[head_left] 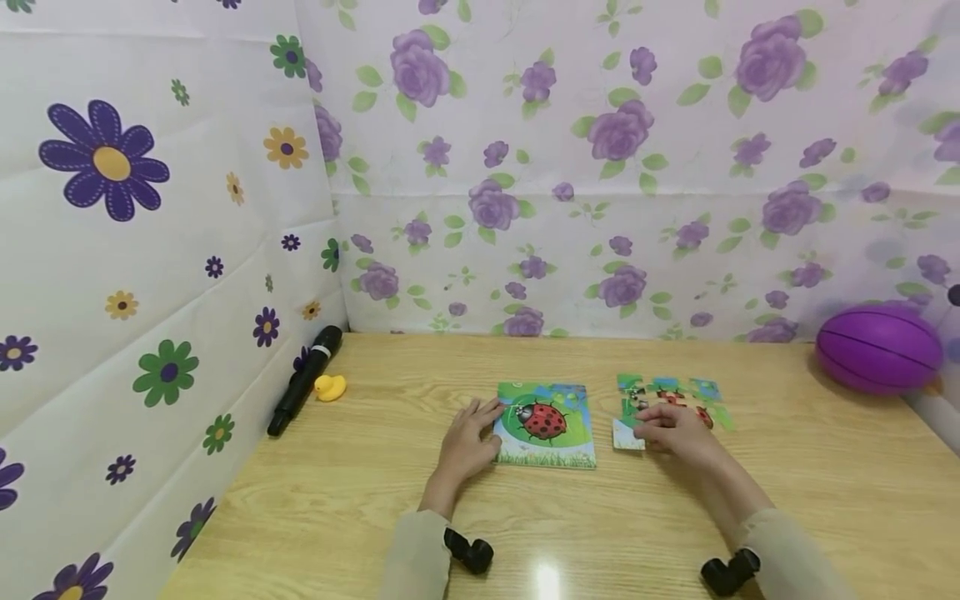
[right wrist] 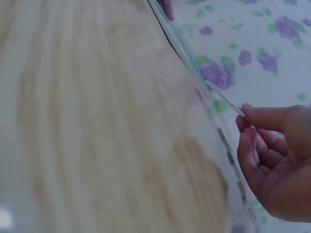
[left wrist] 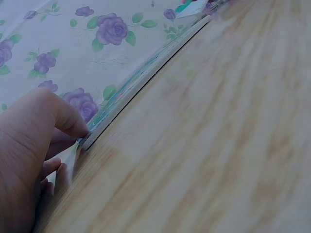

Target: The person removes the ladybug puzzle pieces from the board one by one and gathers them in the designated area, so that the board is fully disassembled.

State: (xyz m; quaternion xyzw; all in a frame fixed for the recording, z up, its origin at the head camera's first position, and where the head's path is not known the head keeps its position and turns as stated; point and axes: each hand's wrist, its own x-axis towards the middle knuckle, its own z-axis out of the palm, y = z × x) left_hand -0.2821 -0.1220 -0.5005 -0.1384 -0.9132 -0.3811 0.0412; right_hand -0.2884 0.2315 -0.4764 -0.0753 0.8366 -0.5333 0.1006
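A square ladybug puzzle board point(head_left: 545, 423), green and blue with a grass strip along its near edge, lies flat on the table. My left hand point(head_left: 467, 443) rests at its left edge, the fingertips and thumb touching it. The left wrist view shows the left thumb at the corner of the thin board point(left wrist: 146, 75). My right hand point(head_left: 678, 433) pinches a puzzle piece point(head_left: 628, 435), pale with green grass, between thumb and fingers. In the right wrist view this piece point(right wrist: 223, 97) is tilted edge-on. Beyond the right hand lie several loose puzzle pieces point(head_left: 705, 388), partly hidden by it.
A black microphone point(head_left: 306, 382) lies at the table's far left beside a yellow rubber duck point(head_left: 330, 387). A purple ball point(head_left: 879, 348) sits at the far right. Flowered cloth point(head_left: 480, 167) hangs behind the wooden table point(head_left: 337, 500) and on the left.
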